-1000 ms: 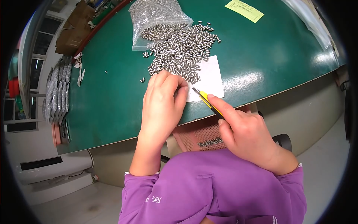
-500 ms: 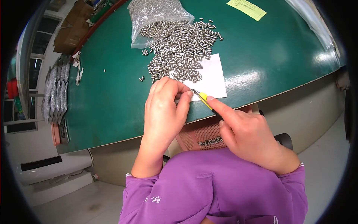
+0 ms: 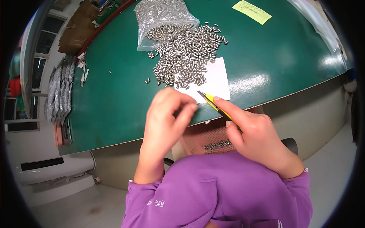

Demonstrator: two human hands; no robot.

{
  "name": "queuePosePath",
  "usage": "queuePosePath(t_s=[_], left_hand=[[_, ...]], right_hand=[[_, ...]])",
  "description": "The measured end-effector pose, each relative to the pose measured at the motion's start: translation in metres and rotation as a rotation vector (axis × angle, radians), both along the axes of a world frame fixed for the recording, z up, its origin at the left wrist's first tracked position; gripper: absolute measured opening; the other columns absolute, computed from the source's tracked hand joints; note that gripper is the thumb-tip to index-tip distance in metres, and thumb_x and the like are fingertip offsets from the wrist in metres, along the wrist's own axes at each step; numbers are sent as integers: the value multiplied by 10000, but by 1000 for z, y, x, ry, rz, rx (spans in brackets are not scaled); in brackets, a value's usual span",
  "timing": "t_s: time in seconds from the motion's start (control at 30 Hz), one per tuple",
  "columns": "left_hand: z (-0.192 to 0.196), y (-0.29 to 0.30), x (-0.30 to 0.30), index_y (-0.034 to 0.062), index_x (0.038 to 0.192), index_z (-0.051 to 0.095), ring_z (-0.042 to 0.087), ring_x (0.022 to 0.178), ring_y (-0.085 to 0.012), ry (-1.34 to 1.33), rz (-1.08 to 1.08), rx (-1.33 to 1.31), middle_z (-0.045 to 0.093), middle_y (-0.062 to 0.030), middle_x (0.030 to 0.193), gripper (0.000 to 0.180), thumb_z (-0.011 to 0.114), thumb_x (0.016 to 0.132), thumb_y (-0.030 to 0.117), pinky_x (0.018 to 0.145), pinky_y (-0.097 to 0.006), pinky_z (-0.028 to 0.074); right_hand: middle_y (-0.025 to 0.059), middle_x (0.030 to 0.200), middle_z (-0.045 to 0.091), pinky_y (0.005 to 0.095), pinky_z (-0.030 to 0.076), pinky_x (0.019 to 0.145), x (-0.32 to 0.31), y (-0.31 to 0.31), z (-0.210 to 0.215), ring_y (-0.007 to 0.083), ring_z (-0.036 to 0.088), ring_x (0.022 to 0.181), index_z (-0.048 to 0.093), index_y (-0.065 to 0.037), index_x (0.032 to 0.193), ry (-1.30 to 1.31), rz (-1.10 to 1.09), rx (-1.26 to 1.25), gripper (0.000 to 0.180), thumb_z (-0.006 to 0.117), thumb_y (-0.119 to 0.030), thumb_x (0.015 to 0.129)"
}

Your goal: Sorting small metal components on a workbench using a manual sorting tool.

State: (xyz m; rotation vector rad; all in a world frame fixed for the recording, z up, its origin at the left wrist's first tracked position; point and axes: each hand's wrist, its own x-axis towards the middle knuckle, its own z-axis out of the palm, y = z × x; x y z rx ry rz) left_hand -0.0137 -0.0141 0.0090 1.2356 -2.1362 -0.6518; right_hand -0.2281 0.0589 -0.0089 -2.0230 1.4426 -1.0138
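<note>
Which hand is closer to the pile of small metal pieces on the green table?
Left. The left hand is just below the pile of small metal pieces, fingertips near its lower edge. The right hand, holding a yellow utility knife, is farther, below and to the right.

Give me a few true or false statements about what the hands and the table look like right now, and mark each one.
1. The right hand holds a yellow utility knife. True.
2. The small metal parts lie on a red table. False: the table is green.
3. A clear plastic bag lies at the far end of the pile. True.
4. The left hand rests flat on the white paper. False: its fingers are pinched together, near the paper's edge.
</note>
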Motion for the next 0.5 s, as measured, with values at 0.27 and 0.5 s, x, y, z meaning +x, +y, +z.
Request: queuePosePath(t_s=[0.27, 0.5], left_hand=[[-8, -19, -7, 55, 889, 676, 602, 916, -300, -163, 133, -216, 608, -85, 894, 102, 746, 818, 36, 788, -413, 503], [-3, -17, -1, 14, 886, 654, 604, 871, -281, -118, -10, -167, 621, -89, 896, 106, 708, 813, -40, 785, -383, 487]], right_hand=[[102, 738, 657, 386, 552, 581, 4, -2, 2, 251, 664, 624, 572, -71, 1391, 75, -4, -11, 531, 634, -30, 866], [96, 713, 641, 380, 541, 573, 6, -1, 1, 239, 652, 596, 568, -65, 1397, 80, -6, -19, 537, 639, -34, 865]])
